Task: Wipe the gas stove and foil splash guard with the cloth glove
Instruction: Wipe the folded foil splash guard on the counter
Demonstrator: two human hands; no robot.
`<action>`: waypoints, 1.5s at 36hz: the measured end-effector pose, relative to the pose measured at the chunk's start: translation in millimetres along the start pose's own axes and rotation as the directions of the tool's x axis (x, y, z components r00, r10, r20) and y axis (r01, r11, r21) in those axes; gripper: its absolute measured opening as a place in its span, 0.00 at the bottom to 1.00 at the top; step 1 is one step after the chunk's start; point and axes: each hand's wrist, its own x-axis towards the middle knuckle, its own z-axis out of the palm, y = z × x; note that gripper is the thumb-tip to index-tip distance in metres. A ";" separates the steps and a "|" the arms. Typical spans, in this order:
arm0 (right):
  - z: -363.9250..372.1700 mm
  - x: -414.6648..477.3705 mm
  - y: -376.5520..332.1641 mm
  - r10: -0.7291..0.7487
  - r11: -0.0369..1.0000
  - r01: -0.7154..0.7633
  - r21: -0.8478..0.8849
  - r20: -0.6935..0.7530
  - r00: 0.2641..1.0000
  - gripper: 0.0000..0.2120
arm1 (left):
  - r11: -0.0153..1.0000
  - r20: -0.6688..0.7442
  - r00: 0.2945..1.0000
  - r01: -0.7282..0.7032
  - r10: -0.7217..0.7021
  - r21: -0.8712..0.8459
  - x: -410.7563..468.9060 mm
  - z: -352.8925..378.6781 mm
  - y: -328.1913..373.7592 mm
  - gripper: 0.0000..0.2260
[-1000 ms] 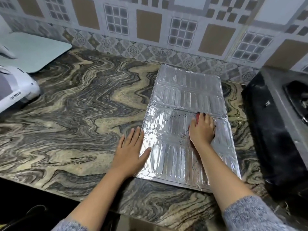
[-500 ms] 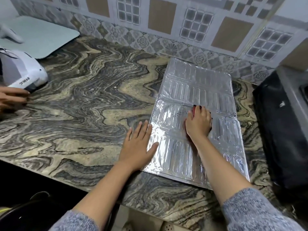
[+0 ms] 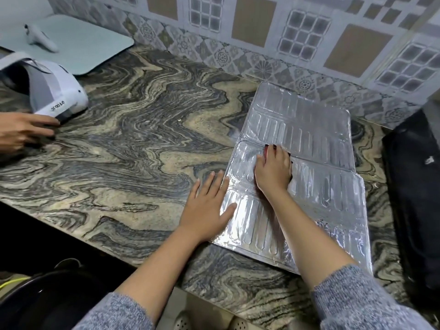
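The silver foil splash guard (image 3: 316,139) lies flat on the marbled countertop, right of centre. My right hand (image 3: 273,171) presses down on its middle panel, over a red and dark cloth glove (image 3: 266,150) of which only an edge shows past my fingertips. My left hand (image 3: 209,206) lies flat with fingers spread on the guard's left edge and the counter beside it. The black gas stove (image 3: 414,186) stands at the far right, only its side showing.
A white headset (image 3: 52,96) sits at the far left with another person's hand (image 3: 23,129) touching it. Behind it lies a pale blue mat (image 3: 78,46) carrying a white controller (image 3: 39,39). A patterned tile wall (image 3: 262,44) runs along the back; the counter's front edge (image 3: 166,270) is near me.
My right hand has slid the glove leftward across the middle panel. The other person's hand has come into view beside the headset. The view has shifted left.
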 end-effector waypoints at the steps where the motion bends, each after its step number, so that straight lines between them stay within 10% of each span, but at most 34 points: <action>1: 1.0 0.2 -2.1 -0.012 1.000 0.012 -0.001 0.005 1.000 0.24 | 1.000 -0.001 1.000 -0.001 0.001 0.001 0.1 0.2 -0.1 0.30; 43: -13.2 -14.0 7.6 -0.669 0.732 0.667 0.138 0.329 0.666 0.28 | 1.000 -0.040 0.999 0.017 -0.017 0.001 -0.3 1.7 1.7 0.30; 54: -27.5 -29.4 34.3 -0.571 0.811 0.582 0.059 0.296 0.765 0.27 | 1.000 -0.028 1.000 0.010 -0.010 0.005 1.4 3.7 1.4 0.31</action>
